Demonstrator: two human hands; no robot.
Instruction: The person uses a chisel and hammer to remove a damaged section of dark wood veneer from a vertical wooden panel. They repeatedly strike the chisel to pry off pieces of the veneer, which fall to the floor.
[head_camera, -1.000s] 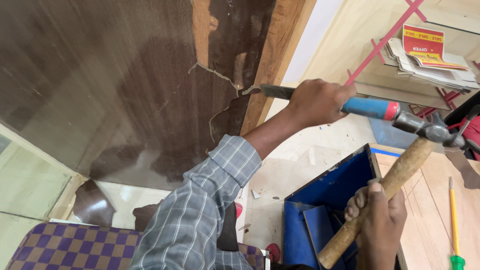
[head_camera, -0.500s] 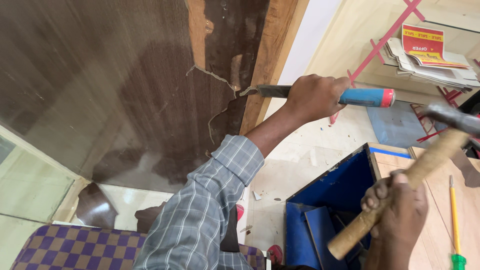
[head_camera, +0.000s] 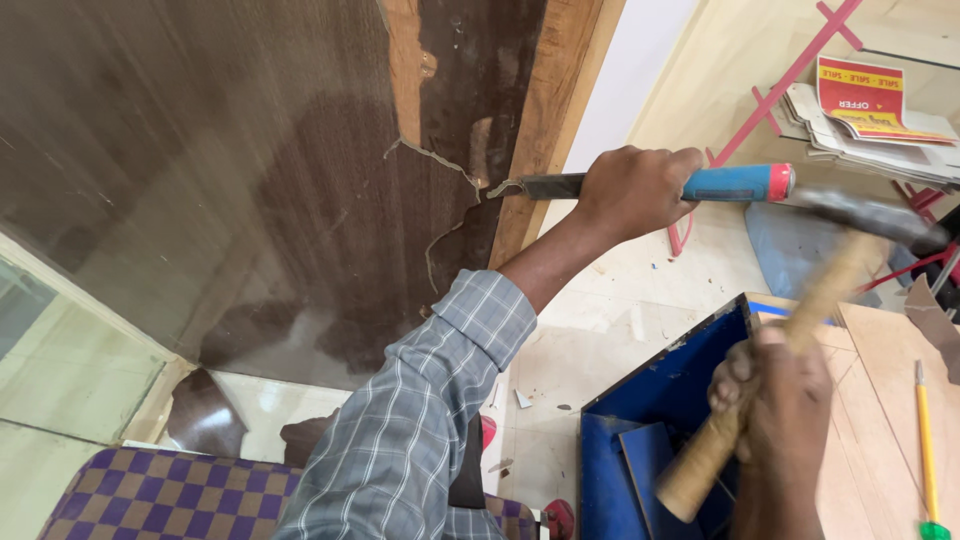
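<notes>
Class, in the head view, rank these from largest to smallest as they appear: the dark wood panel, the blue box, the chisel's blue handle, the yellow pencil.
1. Dark wood panel
2. Blue box
3. Chisel's blue handle and yellow pencil: they look alike, unranked.

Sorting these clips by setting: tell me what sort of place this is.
Probably a room under carpentry or refitting work. The left hand drives a chisel under cracked dark veneer, the right hand swings a hammer, and debris litters the floor.
</notes>
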